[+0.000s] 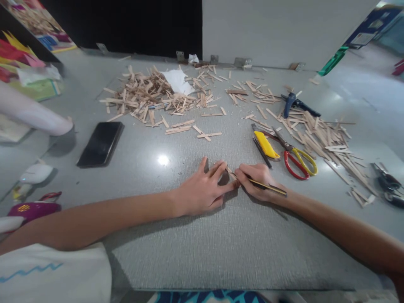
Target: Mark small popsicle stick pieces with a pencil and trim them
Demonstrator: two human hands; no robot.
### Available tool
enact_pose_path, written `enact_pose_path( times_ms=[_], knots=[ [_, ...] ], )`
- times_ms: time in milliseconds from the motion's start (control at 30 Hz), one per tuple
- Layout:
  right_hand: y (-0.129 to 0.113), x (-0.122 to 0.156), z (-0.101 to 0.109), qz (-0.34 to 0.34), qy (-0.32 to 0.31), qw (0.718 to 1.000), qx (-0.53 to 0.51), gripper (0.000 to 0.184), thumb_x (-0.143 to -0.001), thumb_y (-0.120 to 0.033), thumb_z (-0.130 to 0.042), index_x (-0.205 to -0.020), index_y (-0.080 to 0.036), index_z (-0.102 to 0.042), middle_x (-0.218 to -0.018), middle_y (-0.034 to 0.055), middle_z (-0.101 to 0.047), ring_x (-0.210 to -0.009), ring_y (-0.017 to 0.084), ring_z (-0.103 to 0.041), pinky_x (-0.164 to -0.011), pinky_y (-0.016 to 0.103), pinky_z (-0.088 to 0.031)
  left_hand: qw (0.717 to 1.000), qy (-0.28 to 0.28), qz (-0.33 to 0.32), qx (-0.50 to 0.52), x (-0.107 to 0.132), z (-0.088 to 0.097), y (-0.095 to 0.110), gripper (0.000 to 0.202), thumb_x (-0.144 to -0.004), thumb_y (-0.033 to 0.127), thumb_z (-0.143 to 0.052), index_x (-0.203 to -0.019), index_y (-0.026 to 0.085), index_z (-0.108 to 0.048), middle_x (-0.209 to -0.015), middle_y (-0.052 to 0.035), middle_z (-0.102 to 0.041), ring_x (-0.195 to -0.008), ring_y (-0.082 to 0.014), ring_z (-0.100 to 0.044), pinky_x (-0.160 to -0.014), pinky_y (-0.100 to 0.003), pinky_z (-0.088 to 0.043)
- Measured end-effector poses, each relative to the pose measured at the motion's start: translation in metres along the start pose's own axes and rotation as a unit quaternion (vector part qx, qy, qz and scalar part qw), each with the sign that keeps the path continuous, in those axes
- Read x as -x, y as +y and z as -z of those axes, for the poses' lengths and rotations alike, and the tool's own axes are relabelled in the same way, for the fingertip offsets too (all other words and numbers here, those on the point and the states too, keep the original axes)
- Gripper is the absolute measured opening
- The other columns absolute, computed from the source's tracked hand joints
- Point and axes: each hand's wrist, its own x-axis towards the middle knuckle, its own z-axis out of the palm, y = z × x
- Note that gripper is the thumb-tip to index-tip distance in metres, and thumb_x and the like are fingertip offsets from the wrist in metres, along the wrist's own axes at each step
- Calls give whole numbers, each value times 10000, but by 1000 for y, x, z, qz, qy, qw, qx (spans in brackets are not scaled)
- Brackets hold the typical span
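Note:
My left hand (203, 189) lies on the grey table (202, 244), fingers spread and pressing a small wooden stick piece (226, 169) flat under the fingertips. My right hand (257, 180) is closed around a thin dark pencil (268, 187), its tip touching the stick piece right beside my left fingertips. The two hands meet near the middle of the table. Most of the stick piece is hidden under the fingers.
Piles of wooden sticks lie at the back (148, 94) and right (322, 136). A yellow utility knife (267, 144), red-and-yellow scissors (296, 158) and a blue tool (295, 103) lie to the right. A black phone (101, 144) rests at the left, another person's arm (31, 113) beyond.

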Motion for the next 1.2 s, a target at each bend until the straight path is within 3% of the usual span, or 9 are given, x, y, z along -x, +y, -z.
enact_pose_path(
  times_ms=[200,367,533,600,667,800,867,1033,1200],
  knots=[
    [-3,1,-5,-19,48,999,5,380,-1106,-224,-468,-735,-244,-386,-566,-81,-418,-463,76,-357,-474,235,-262,998,20,12,59,2,-3,-6,567,-1097,312,-508,-1658,342,-428,-1673,-215,-400,-1587,-464,-349,-1189,-810,-291],
    [-5,-1,-5,-73,88,993,-11,412,-1086,-244,-504,-688,-240,-398,-532,-70,-484,-437,75,-394,-459,213,-315,996,62,10,69,5,-8,-6,575,-1063,295,-567,-1627,258,-460,-1722,-240,-319,-1611,-500,-291,-1231,-784,-282],
    [-6,0,-3,-92,114,989,-26,343,-1065,-222,-558,-723,-223,-531,-565,-46,-611,-448,82,-507,-470,197,-393,978,145,50,141,6,-13,-4,644,-1023,232,-587,-1626,166,-372,-1673,-247,-410,-1624,-436,-301,-1285,-707,-304],
    [-6,1,-3,-86,145,985,-24,317,-1057,-216,-582,-740,-218,-565,-556,-54,-604,-435,79,-513,-453,191,-389,944,210,88,240,4,-12,-4,603,-1037,205,-551,-1608,163,-359,-1615,-244,-487,-1572,-381,-423,-1253,-637,-415],
    [-6,2,-2,-77,170,982,-25,302,-1066,-219,-592,-764,-215,-591,-558,-57,-611,-426,77,-529,-442,189,-394,873,244,147,395,0,-11,-5,554,-1057,252,-558,-1577,179,-381,-1554,-236,-551,-1413,-326,-614,-1101,-527,-589],
    [-5,4,5,9,148,989,-13,243,-1127,-289,-561,-937,-199,-683,-681,-6,-718,-532,104,-651,-520,205,-490,685,161,224,675,-11,-5,-4,681,-1002,391,-703,-1573,168,-407,-1444,-245,-641,-897,-222,-802,-616,-301,-639],
    [-4,5,7,80,102,992,-9,249,-1151,-327,-528,-1024,-191,-693,-748,19,-749,-594,112,-694,-565,212,-525,640,115,217,728,-15,-1,-3,692,-971,434,-762,-1538,154,-481,-1396,-239,-676,-747,-181,-785,-493,-239,-556],
    [-6,7,2,129,61,990,-3,153,-1102,-183,-543,-1203,-210,-654,-774,-9,-749,-582,107,-693,-548,209,-534,633,98,190,744,-17,6,1,657,-941,541,-807,-1437,156,-614,-1023,-93,-777,-571,-121,-704,-411,-181,-425],
    [-8,7,-1,136,43,990,2,201,-1093,-156,-539,-1271,-216,-613,-850,5,-777,-638,116,-730,-566,220,-573,650,106,199,726,-15,6,1,587,-964,612,-752,-1308,138,-707,-689,1,-688,-524,-118,-637,-430,-186,-430]
  ],
)
